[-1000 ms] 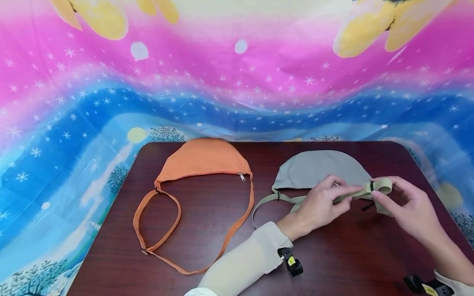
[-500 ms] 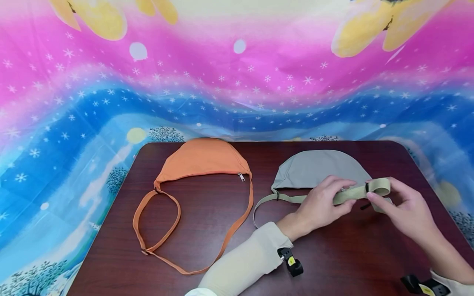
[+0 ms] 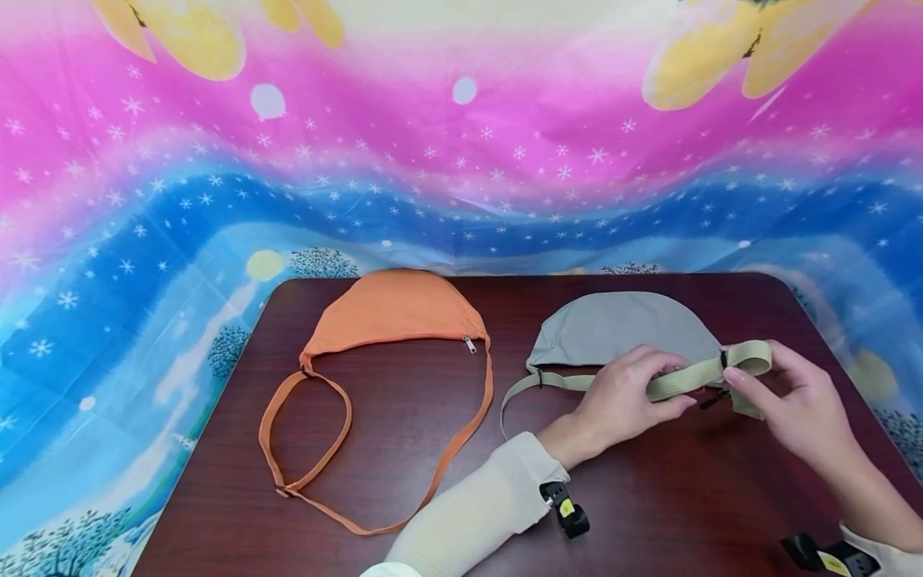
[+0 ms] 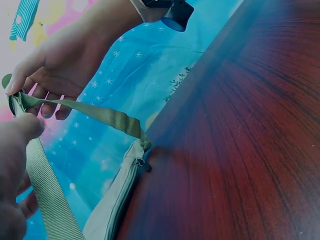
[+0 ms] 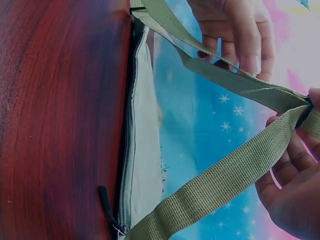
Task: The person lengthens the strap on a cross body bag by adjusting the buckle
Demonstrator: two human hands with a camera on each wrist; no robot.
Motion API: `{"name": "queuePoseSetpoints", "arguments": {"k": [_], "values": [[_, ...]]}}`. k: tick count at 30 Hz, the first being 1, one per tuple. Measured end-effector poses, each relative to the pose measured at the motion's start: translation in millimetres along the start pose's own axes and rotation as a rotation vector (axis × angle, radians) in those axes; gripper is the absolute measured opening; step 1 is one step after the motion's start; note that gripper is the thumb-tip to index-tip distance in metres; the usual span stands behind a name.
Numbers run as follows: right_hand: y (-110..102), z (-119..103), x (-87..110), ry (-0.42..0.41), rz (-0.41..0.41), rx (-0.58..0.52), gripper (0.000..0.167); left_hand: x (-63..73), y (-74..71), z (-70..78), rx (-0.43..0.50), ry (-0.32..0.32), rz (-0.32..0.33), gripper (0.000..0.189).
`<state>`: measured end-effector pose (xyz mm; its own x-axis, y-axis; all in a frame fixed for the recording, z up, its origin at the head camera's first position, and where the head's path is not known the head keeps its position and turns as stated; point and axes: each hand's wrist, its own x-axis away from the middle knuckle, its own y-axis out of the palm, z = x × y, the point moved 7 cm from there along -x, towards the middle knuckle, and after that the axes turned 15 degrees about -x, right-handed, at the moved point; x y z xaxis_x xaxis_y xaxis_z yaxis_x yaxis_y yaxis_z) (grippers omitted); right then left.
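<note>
Right hand (image 3: 804, 401) and strap (image 3: 688, 378) have edged rightward. On the table (image 3: 649, 513) lie an orange bag (image 3: 404, 308), seen only from the head, and the grey bag (image 3: 627, 324), long axis left to right, curved edge pointing to the far side. The left hand (image 3: 626, 397) grips the strap; the right pinches it at the black slider (image 5: 306, 112). The right wrist view bares the teeth of the zip (image 5: 126, 165).

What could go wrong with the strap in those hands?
The green strap might slip or twist at the dark slider, where the right hand pinches it. A hard pull could drag the grey bag, since the strap is attached to it. The left sleeve overlaps the orange strap in the head view, so it might snag it; contact is unclear.
</note>
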<state>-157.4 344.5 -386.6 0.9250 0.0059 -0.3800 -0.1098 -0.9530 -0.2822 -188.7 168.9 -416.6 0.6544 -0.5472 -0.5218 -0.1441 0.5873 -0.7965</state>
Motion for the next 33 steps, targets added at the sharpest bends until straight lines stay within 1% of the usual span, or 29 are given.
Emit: {"name": "queuePoseSetpoints", "arguments": {"k": [2, 7, 12, 14, 17, 22, 25, 30, 33], "values": [[0.0, -0.3, 0.2, 0.002, -0.003, -0.001, 0.032, -0.1, 1.0, 0.8, -0.009, 0.004, -0.004, 0.038], [1.1, -0.1, 0.8, 0.011, -0.005, 0.002, 0.031, 0.0, -1.0, 0.1, -0.023, -0.006, 0.014, 0.035], [11.7, 4.7, 2.7, 0.04, -0.064, 0.043, 0.029, -0.8, -5.0, 1.6, 0.02, 0.013, 0.036, 0.035], [14.6, 5.6, 3.3, 0.034, -0.077, 0.071, 0.028, -1.1, -6.1, 2.7, 0.033, 0.021, 0.037, 0.036], [13.2, 5.4, 3.0, 0.019, -0.054, 0.075, 0.029, -0.4, -6.2, 2.4, 0.038, 0.019, 0.029, 0.038], [5.1, 7.7, 2.4, 0.009, -0.007, 0.011, 0.035, 1.4, -1.6, -0.9, 0.028, 0.007, 0.011, 0.042], [2.1, 8.4, 2.7, 0.012, 0.008, -0.011, 0.036, 1.5, 2.5, -1.9, 0.018, 0.006, -0.017, 0.044], [1.1, 7.3, 1.4, 0.009, 0.015, -0.018, 0.033, 2.4, 5.7, -3.9, -0.044, -0.015, -0.019, 0.035], [2.8, 6.2, 0.9, 0.003, 0.012, -0.002, 0.03, 2.3, 5.1, -4.7, -0.046, -0.021, -0.013, 0.031]]}}
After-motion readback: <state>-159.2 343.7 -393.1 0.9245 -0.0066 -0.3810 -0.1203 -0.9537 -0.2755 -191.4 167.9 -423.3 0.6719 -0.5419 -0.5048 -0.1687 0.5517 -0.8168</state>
